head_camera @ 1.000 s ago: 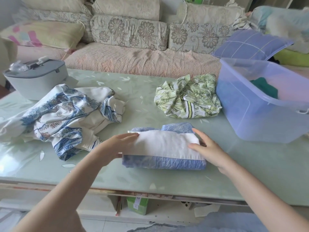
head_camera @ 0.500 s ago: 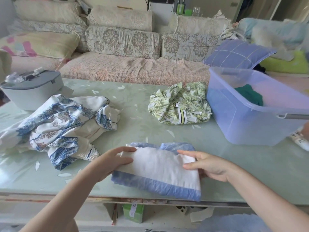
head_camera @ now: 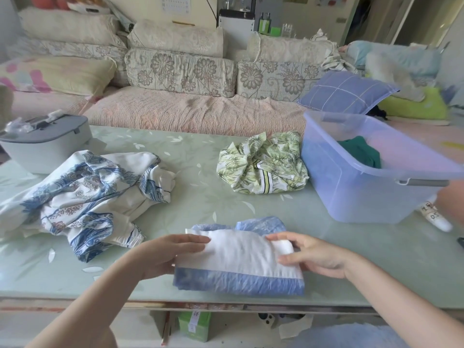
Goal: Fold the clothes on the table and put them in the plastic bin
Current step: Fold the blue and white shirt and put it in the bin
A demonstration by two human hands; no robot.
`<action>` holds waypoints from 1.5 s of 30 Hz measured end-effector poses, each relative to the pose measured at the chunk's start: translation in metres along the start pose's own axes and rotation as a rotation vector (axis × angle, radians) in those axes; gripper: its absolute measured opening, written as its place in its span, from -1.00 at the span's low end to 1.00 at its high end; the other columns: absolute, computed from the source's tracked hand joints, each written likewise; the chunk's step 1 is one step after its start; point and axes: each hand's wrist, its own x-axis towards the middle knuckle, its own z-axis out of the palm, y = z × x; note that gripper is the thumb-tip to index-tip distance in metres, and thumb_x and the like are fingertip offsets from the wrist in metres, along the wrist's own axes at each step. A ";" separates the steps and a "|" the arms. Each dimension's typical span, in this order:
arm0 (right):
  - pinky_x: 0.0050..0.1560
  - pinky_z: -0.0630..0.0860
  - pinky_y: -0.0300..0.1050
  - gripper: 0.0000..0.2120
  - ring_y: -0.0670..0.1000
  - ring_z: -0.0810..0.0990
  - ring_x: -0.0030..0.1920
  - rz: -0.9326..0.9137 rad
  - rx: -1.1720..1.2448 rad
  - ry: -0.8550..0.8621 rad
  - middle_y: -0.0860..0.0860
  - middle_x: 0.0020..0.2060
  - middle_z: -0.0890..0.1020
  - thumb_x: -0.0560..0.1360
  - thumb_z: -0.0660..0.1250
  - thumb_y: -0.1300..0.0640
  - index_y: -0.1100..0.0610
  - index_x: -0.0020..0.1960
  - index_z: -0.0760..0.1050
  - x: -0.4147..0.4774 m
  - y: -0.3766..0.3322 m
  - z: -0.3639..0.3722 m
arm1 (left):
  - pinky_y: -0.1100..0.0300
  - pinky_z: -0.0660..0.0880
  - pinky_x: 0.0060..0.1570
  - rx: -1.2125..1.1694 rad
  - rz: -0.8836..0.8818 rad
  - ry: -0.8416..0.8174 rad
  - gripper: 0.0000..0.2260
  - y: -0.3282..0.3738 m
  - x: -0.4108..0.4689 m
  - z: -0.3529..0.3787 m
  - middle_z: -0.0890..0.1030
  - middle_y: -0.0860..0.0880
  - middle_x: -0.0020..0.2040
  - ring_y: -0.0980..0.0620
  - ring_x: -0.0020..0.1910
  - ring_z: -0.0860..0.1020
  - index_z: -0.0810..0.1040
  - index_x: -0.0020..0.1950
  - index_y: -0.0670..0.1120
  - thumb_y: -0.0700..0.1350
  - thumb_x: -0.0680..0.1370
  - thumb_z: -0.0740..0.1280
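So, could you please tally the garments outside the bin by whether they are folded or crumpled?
Folded: 1, the white-and-blue garment
Crumpled: 2, the blue-patterned garment and the green leaf-print garment
Total: 3

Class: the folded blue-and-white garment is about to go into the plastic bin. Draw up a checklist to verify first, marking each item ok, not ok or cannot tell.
1. The folded garment is compact and square: ok.
2. The left hand has a grip on its left edge: ok.
3. The right hand has a grip on its right edge: ok.
4. The plastic bin is open, with room beside the green item: ok.
5. The leaf-print garment lies off the likely path: ok.
6. Fingers reach fully under the bundle: cannot tell.
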 end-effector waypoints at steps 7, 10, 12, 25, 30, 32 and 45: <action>-0.01 0.51 -0.30 -0.47 -0.08 0.50 0.25 0.000 -0.241 0.043 0.01 0.30 0.46 0.39 0.42 0.42 0.01 0.26 0.52 -0.008 -0.020 -0.003 | 0.01 0.58 0.06 0.122 -0.006 0.011 -0.36 0.010 -0.001 0.012 0.63 -0.15 0.11 -0.10 0.02 0.64 0.67 0.09 -0.05 -0.08 0.02 0.69; 0.02 0.51 -0.35 -0.46 -0.07 0.47 0.23 -0.057 -0.390 0.106 -0.02 0.29 0.46 0.39 0.41 0.42 -0.01 0.27 0.50 -0.026 -0.059 -0.016 | 0.03 0.56 0.10 0.191 0.090 0.107 -0.62 0.041 -0.004 0.031 0.59 -0.13 0.13 -0.08 0.01 0.63 0.66 0.07 -0.02 -0.23 0.29 0.57; 0.01 0.48 -0.38 -0.45 -0.05 0.45 0.26 -0.113 -0.491 0.186 -0.03 0.30 0.44 0.39 0.43 0.40 -0.03 0.28 0.50 -0.040 -0.092 -0.036 | 0.02 0.53 0.15 0.247 0.193 0.160 -0.62 0.072 -0.003 0.047 0.61 -0.09 0.07 -0.02 -0.04 0.62 0.67 0.05 0.05 -0.18 0.27 0.59; 0.09 0.47 -0.15 -0.42 0.03 0.45 0.25 -0.026 -0.780 0.600 0.02 0.27 0.44 0.37 0.36 0.48 0.02 0.28 0.52 -0.102 -0.225 -0.227 | 0.32 0.47 0.02 0.569 0.602 0.194 -0.62 0.273 0.104 0.198 0.57 -0.04 0.14 -0.01 0.06 0.55 0.57 0.23 -0.12 -0.17 0.41 0.49; -0.20 0.51 -0.28 -0.44 0.04 0.53 0.06 0.293 -1.019 0.556 0.07 0.25 0.43 0.40 0.40 0.42 0.03 0.32 0.47 -0.080 -0.192 -0.291 | 0.17 0.46 0.12 0.950 0.459 0.182 -0.44 0.294 0.171 0.274 0.54 -0.16 0.23 -0.11 0.14 0.55 0.47 0.33 -0.15 -0.03 0.39 0.51; -0.43 0.41 -0.39 -0.46 -0.07 0.52 -0.21 0.402 -1.111 0.482 0.05 0.10 0.46 0.44 0.39 0.37 0.04 0.36 0.43 -0.066 -0.174 -0.304 | 0.13 0.43 0.15 1.117 0.448 0.166 -0.49 0.293 0.192 0.298 0.53 -0.19 0.24 -0.14 0.20 0.52 0.46 0.32 -0.21 -0.03 0.45 0.45; 0.19 0.46 -0.09 -0.44 0.15 0.47 0.27 0.621 -1.384 0.149 0.07 0.36 0.36 0.43 0.44 0.26 0.04 0.39 0.40 0.022 -0.095 -0.341 | 0.29 0.34 -0.40 1.879 -0.092 -0.231 -0.68 0.273 0.246 0.334 0.59 -0.13 0.11 0.00 -0.02 0.44 0.42 0.33 -0.21 -0.10 0.62 0.23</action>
